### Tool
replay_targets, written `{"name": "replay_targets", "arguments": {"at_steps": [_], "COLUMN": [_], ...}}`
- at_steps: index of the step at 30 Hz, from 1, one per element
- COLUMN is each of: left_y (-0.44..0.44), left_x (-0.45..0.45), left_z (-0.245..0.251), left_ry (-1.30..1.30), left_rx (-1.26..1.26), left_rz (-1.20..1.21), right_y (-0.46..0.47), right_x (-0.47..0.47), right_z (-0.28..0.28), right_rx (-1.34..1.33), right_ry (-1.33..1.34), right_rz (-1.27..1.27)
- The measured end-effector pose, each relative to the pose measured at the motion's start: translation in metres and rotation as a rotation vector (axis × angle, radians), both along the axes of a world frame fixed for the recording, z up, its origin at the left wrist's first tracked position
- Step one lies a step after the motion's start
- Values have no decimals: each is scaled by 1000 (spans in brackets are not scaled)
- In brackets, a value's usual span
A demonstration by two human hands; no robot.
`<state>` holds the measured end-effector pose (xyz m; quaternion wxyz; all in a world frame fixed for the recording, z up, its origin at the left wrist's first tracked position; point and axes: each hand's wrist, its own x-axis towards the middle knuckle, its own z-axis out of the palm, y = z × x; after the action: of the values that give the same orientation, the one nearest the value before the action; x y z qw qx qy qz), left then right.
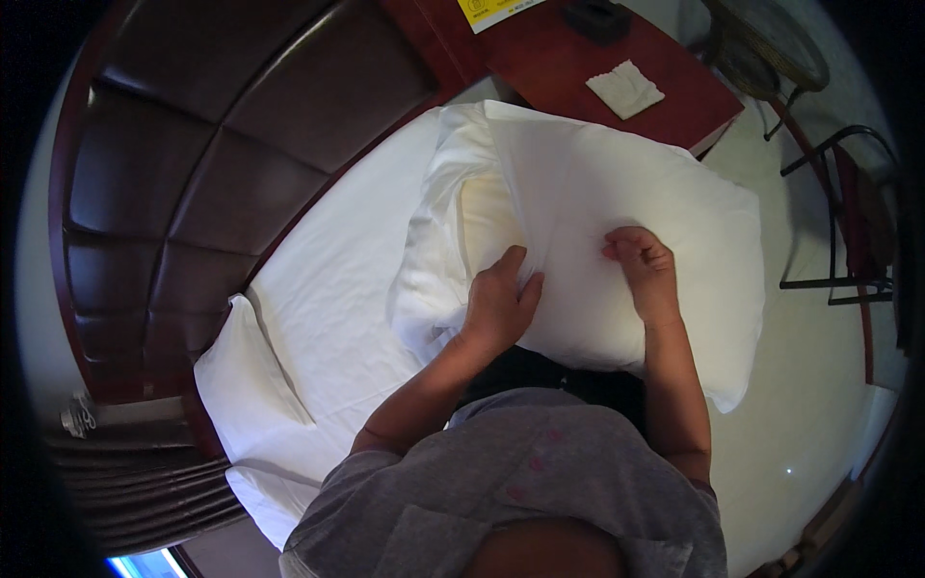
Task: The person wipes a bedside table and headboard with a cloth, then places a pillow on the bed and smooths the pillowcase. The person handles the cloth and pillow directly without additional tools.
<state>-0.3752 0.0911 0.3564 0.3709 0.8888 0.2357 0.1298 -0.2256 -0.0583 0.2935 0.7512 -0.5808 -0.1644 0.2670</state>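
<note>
A plump pillow in a white pillowcase lies across the near side of the bed, in front of my body. At its left end the case gapes, and the cream inner pillow shows there. My left hand is at this opening, thumb and forefinger apart beside the cloth edge. Loose white fabric bunches left of it. Over the middle of the pillowcase is my right hand, its fingers curled and fingertips together near the cloth. No fold of fabric shows clearly between them.
White sheet covers the bed beneath a padded brown headboard. Another white pillow lies at left. Beyond the bed, a red-brown table bears a folded white cloth and a dark box. A metal-framed chair stands right.
</note>
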Motion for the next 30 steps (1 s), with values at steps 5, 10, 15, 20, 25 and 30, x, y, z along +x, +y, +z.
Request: {"name": "replay_targets", "arguments": {"at_steps": [5, 10, 15, 20, 25, 30], "left_y": [-11, -20, -22, -2, 38, 93], "left_x": [2, 0, 1, -7, -21, -28], "left_z": [10, 20, 36, 62, 61, -8], "left_ry": [-11, -23, -91, -165, -326, -263], "left_rx": [-10, 10, 32, -193, -517, -598], "left_rz": [-39, -99, -136, -3, 153, 360], "right_y": [-25, -34, -38, -44, -48, -39], "right_x": [20, 27, 28, 27, 25, 19], "right_z": [-12, -21, -25, -26, -25, -24], "right_rx": [467, 619, 614, 688, 744, 703], "right_ry": [374, 503, 496, 503, 546, 579], "right_rz": [12, 18, 19, 34, 73, 70]}}
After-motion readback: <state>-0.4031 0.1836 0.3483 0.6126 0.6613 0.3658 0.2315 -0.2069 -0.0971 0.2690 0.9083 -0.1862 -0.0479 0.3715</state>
